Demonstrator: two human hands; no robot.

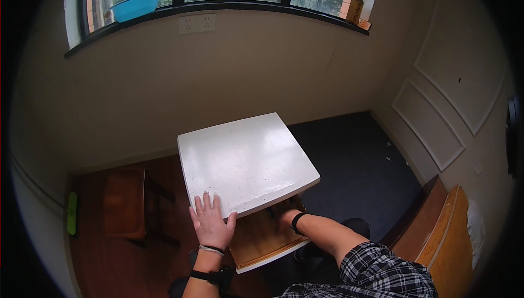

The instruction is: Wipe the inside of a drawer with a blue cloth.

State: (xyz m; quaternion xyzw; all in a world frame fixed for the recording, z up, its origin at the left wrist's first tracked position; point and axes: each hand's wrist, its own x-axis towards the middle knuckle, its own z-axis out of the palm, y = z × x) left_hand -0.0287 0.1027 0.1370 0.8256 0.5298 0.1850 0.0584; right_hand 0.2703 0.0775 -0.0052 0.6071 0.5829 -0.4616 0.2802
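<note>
A white cabinet top [245,162], scattered with small specks, stands before me with its wooden drawer [258,240] pulled out on my side. My left hand [213,222] lies flat on the near left corner of the top, palm down, fingers spread and holding nothing. Inside the drawer, towards its right rear, is my right hand [287,216]. Shadow and the overhanging top hide most of its fingers, so I cannot tell whether it grips anything. Dark, unclear shapes lie by those fingers. The front part of the drawer shows bare wood.
To the left a wooden stool [125,203] stands on the reddish floor, with a green object [72,213] by the wall. A blue plastic basin [137,7] and a bottle [354,9] sit on the windowsill. Dark carpet [352,162] and a wooden board [446,228] lie right.
</note>
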